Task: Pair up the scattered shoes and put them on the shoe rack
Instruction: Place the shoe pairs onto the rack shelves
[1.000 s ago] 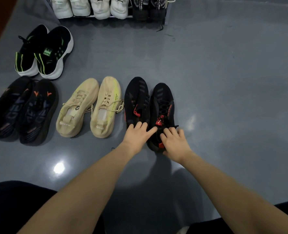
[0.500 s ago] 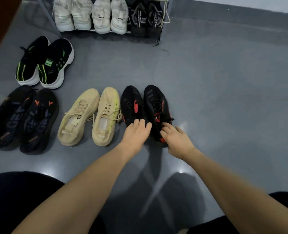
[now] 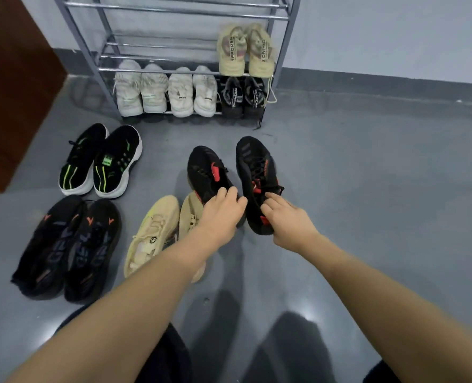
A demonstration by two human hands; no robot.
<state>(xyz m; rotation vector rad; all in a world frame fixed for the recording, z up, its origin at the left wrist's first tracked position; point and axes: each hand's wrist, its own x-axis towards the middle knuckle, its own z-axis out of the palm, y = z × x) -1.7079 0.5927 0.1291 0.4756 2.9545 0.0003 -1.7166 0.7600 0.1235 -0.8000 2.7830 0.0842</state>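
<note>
Gripping black-red shoes: left hand (image 3: 221,214) holds one (image 3: 207,172), right hand (image 3: 290,219) other (image 3: 257,172).

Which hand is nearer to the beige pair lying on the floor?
Left. The left hand grips a black-and-red shoe directly over the beige pair; the right hand holds the other shoe farther off to the side.

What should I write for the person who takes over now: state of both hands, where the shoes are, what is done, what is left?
Left hand grips one black-and-red shoe; right hand grips its mate, both held in front of the shoe rack.
Done: three pairs on the bottom shelf, one beige pair on the shelf above.
Left: shelve the held pair, then the black-and-green pair, black-and-orange pair and tan pair, all on the floor.
</note>
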